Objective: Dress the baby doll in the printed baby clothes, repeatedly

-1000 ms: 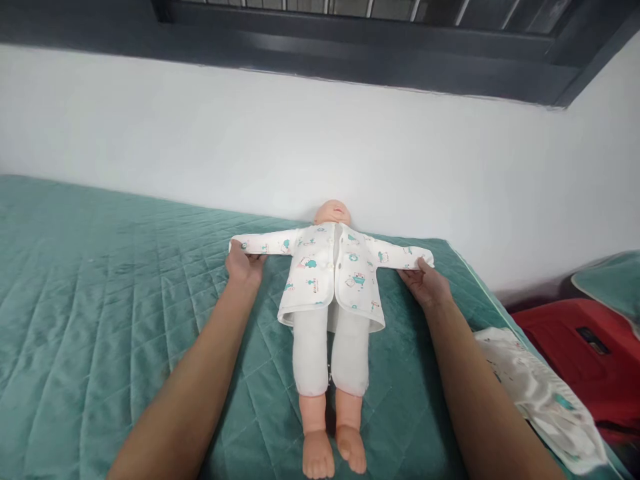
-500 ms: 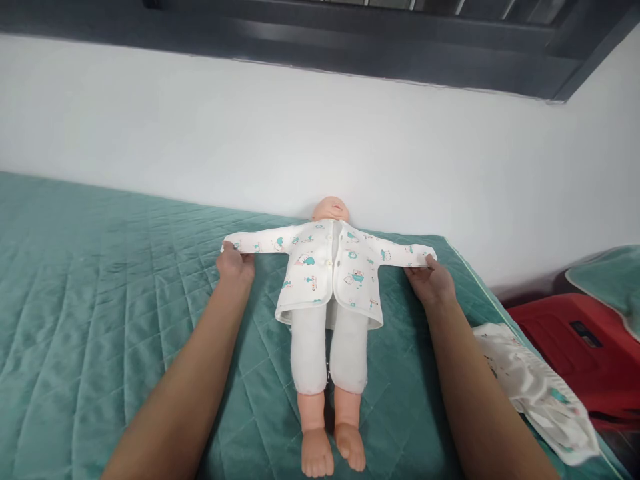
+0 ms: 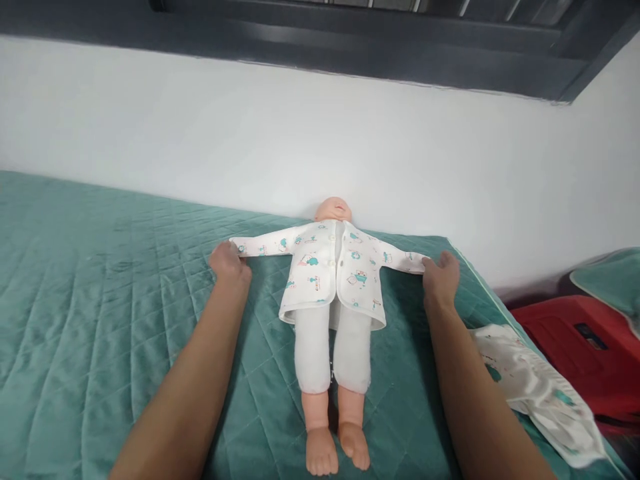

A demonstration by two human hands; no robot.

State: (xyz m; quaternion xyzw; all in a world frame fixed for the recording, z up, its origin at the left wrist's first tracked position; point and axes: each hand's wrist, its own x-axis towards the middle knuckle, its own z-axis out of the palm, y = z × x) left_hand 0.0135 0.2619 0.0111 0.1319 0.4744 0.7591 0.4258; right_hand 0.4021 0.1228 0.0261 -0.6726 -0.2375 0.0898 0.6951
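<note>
A baby doll (image 3: 334,347) lies face up on a teal quilted bed (image 3: 100,293), its head by the white wall. It wears a white printed jacket (image 3: 330,270) with both sleeves stretched out sideways. My left hand (image 3: 228,261) rests at the end of the doll's left-side sleeve, fingers curled on the cuff. At the end of the other sleeve, my right hand (image 3: 441,277) has its fingers closed on the cuff. The doll's bare feet point toward me.
A crumpled white printed garment (image 3: 535,387) lies on the bed's right edge. Beyond that edge sits a red case (image 3: 585,340) and a teal cushion (image 3: 613,280). A dark window frame (image 3: 350,40) runs above the white wall.
Both hands slid outward along the sleeves to the cuffs. The sleeves are pulled straighter; the right sleeve's end is now under my right hand.
</note>
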